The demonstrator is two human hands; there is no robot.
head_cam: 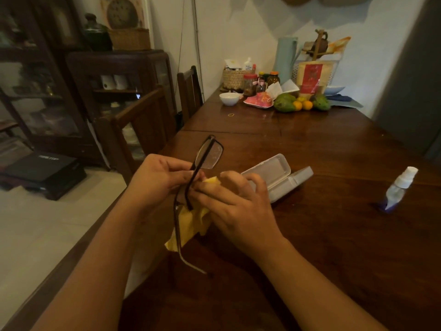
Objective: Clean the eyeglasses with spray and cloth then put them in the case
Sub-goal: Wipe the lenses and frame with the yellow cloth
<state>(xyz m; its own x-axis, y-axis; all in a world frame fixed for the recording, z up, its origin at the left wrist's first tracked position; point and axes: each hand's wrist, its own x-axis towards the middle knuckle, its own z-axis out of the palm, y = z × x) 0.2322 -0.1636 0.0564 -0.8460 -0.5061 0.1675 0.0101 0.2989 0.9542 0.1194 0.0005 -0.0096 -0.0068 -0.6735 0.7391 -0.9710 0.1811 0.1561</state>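
Head-worn camera looks forward and down, close over the table [334, 211].

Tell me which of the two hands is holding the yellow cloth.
The right hand holds the yellow cloth, pinched against the eyeglasses. The left hand grips only the glasses frame, with no cloth in it.

A home dining room: a long dark wooden table [322, 223] with matching chairs [152, 115], glass-fronted cabinets [45, 91] of crockery (cups and plates on the shelves), and fruit [301, 103], jars [262, 83] and a woven basket [235, 78] at the table's far end.
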